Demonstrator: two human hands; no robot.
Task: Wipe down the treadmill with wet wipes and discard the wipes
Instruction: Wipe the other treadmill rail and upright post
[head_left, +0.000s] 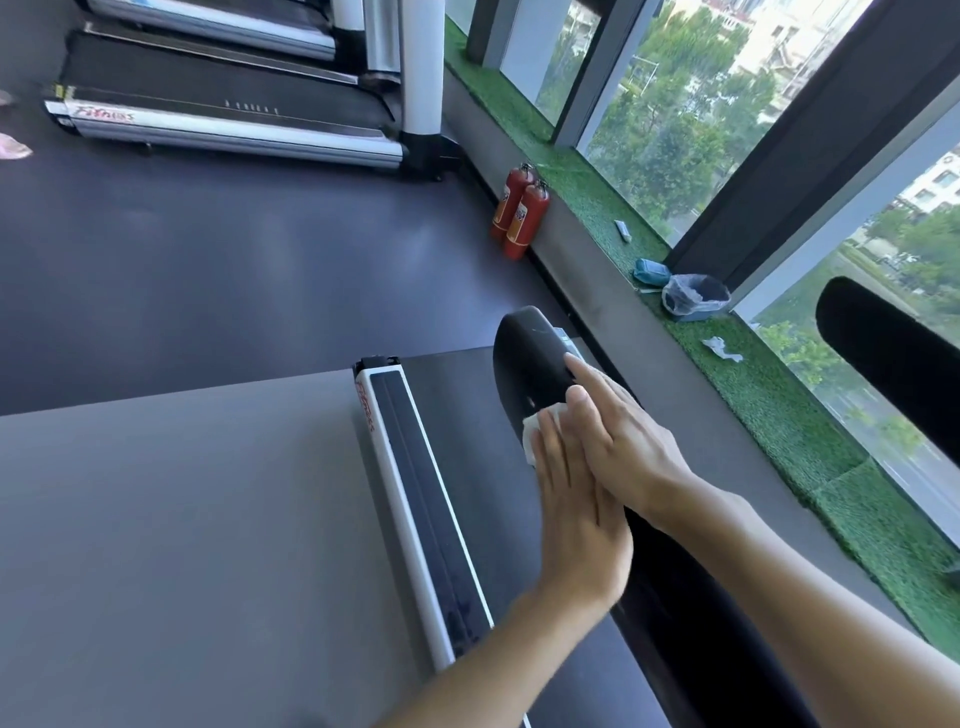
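Treadmill belt (182, 519) spreads left of the hands, dark floor (234, 260) beyond | black handrail (524, 358) ends rounded just past the fingertips (571, 359) | left hand (576, 509) flat, straight fingers pressing wet wipe (531, 436) against the handrail's side | right hand (628, 447) open, laid over it | lined bin (696, 299) on turfed sill (779, 395), ahead to the right.

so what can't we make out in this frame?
Head view only.
- Wipe: mostly hidden under the left hand and right hand.
- Bin contents: too small and dark.
- Pink item: cut off by the left edge.
- Fire extinguishers: labels too small to read.
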